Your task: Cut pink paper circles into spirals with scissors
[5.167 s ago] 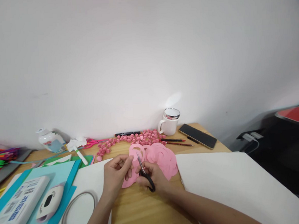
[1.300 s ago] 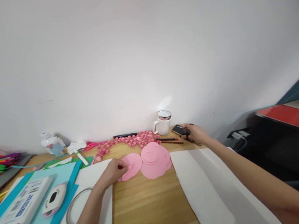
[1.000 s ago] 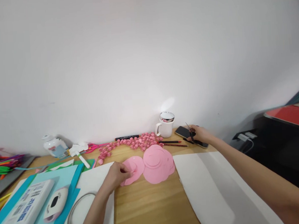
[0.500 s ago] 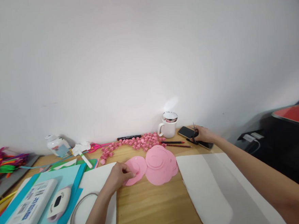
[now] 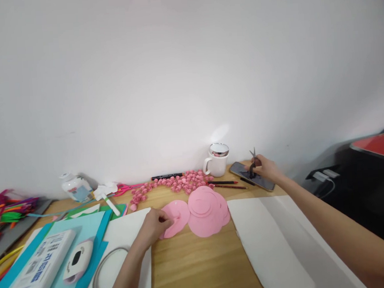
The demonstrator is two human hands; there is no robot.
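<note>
A wooden desk point(image 5: 194, 266) stands against a plain white wall, with a white mug point(image 5: 217, 159) at its back edge. The right hand point(image 5: 266, 168) is closed on small scissors point(image 5: 253, 162), blades up, over the phone point(image 5: 251, 175) just right of the mug — clear of the paper. The left hand point(image 5: 154, 225) pinches a pink paper disc point(image 5: 177, 211) flat on the desk in front of the mug, beside the pink stack point(image 5: 207, 206).

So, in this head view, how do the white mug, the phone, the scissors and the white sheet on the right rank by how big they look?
1. White sheet, by far; it also lies nearest.
2. Phone and white mug: too alike to rank.
3. Scissors, smallest, partly hidden in the right hand.
</note>
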